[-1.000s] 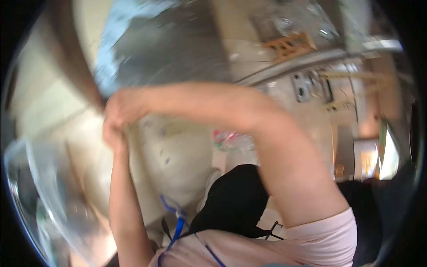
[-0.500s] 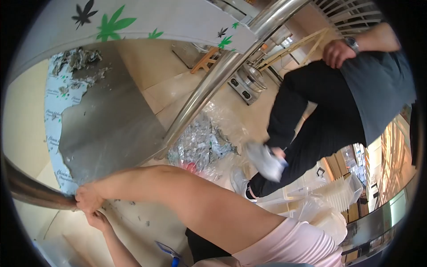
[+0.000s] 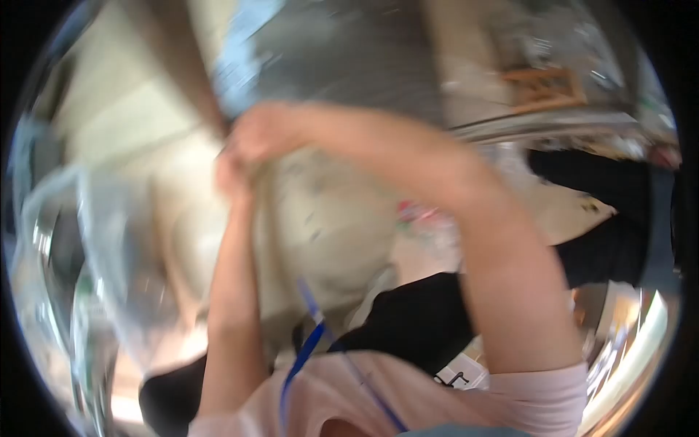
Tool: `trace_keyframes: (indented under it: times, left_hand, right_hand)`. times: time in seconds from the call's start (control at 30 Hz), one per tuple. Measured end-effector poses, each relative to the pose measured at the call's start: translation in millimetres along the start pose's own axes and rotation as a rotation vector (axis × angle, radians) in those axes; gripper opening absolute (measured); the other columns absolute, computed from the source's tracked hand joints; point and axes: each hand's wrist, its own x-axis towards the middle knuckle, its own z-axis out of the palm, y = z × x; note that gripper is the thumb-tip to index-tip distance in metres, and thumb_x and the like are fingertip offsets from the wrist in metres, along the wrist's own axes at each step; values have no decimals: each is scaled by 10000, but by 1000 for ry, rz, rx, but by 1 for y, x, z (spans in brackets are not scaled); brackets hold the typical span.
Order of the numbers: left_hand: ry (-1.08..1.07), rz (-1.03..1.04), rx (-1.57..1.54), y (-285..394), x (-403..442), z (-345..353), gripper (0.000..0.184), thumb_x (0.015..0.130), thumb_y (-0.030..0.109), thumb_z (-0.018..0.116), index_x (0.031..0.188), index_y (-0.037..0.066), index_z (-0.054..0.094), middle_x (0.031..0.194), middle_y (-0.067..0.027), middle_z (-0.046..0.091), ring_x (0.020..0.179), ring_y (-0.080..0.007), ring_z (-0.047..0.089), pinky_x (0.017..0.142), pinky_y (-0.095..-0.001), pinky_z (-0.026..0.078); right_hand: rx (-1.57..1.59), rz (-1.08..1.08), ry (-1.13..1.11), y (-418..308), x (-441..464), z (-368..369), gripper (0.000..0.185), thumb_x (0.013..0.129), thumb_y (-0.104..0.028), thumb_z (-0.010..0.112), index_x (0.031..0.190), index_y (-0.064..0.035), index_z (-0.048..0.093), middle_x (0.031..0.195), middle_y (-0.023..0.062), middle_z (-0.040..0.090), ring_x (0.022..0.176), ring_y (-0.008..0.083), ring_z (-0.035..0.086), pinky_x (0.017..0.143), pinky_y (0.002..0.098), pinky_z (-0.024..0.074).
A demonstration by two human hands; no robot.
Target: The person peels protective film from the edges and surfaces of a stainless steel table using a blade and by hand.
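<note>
A grey metal panel (image 3: 349, 58) carries a strip of pale blue printed film (image 3: 244, 58) along its left edge. My right hand (image 3: 262, 131) is at the panel's lower left corner, by the end of the film and beside a dark tube (image 3: 186, 73). Just below it and touching it is my left hand (image 3: 233, 171). Both hands look closed, with fingers curled in, but motion blur hides what they grip. In the earlier frame the film shows a ragged torn edge, with crumpled scraps on the panel's far part.
A clear plastic bag (image 3: 109, 233) hangs or stands at left. On the right are a metal tube (image 3: 539, 124), an orange-brown wooden stool (image 3: 546, 87) and another person's black-trousered leg (image 3: 604, 255). Plastic with a red bit (image 3: 419, 213) lies on the floor. A blue strap (image 3: 306, 346) hangs before me.
My view has swung left and down, so the hands appear higher and further right in the picture. They stay together at the panel's corner. Everything is more blurred.
</note>
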Motion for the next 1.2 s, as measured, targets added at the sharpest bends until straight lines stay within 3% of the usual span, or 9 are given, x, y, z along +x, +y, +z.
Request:
trace_keyframes:
  times: [0.03, 0.53, 0.6, 0.63, 0.77, 0.8, 0.9, 1.07, 1.2]
  left_hand:
    - [-30, 12, 8, 33, 17, -14, 74, 762, 57, 469, 783, 74, 538, 705, -124, 529, 662, -285, 519, 574, -371, 419]
    - [-59, 31, 48, 46, 27, -19, 28, 728, 80, 532, 755, 74, 528, 661, -117, 532, 635, -295, 541, 553, -379, 435]
    - [-343, 87, 47, 44, 21, -9, 65, 689, 73, 526, 753, 73, 535, 665, -119, 539, 629, -295, 545, 556, -381, 436]
    - [-315, 95, -100, 54, 15, -2, 34, 701, 40, 523, 735, 40, 519, 679, -158, 534, 631, -325, 534, 535, -390, 417]
    - [-539, -201, -140, 77, -23, 34, 185, 778, 109, 423, 889, 48, 558, 883, -171, 559, 811, -322, 543, 709, -415, 428]
    - [-450, -226, -227, 67, -38, 52, 162, 762, 102, 440, 868, 47, 549, 871, -170, 557, 814, -322, 541, 715, -412, 428]
    - [-487, -191, -91, 72, -16, 23, 102, 747, 101, 499, 828, 40, 501, 815, -164, 519, 797, -338, 506, 679, -399, 423]
    - [6, -152, -114, 75, 11, -14, 100, 753, 101, 510, 814, 26, 484, 754, -145, 482, 735, -331, 488, 639, -402, 409]
    - [-31, -147, -43, 68, 8, -1, 87, 743, 95, 502, 792, 26, 485, 760, -138, 482, 728, -323, 493, 630, -387, 420]
  right_hand:
    - [-312, -176, 132, 0, -2, -6, 33, 640, -135, 524, 644, -113, 500, 653, 5, 489, 634, 162, 521, 533, 289, 439]
    - [-204, -71, 50, 3, -3, -5, 68, 617, -82, 525, 654, -75, 468, 684, 25, 458, 642, 188, 490, 544, 293, 442]
    - [-189, -41, -18, 5, -10, -7, 62, 624, -81, 528, 675, -77, 492, 712, 25, 476, 678, 195, 499, 560, 301, 447]
    - [-186, -23, -56, 5, -19, -6, 72, 628, -83, 525, 696, -77, 504, 731, 27, 481, 702, 200, 500, 571, 306, 445]
    - [-229, 11, -92, -7, -51, -14, 217, 642, -103, 503, 837, -33, 566, 893, 100, 538, 821, 249, 506, 639, 330, 436]
    - [-251, 34, -121, -3, -65, -4, 268, 649, -117, 505, 891, -24, 576, 929, 114, 550, 845, 270, 509, 662, 358, 434]
    - [-243, -89, 26, 0, -60, -5, 64, 587, -101, 511, 559, -74, 460, 625, 86, 422, 636, 255, 461, 545, 360, 384]
    - [-217, -242, 52, -5, -7, -14, 72, 567, -82, 497, 592, -58, 434, 637, 91, 415, 616, 249, 443, 542, 355, 380]
    - [-248, -178, 29, -1, -13, -14, 73, 578, -68, 496, 604, -51, 430, 648, 95, 419, 621, 255, 445, 546, 363, 385]
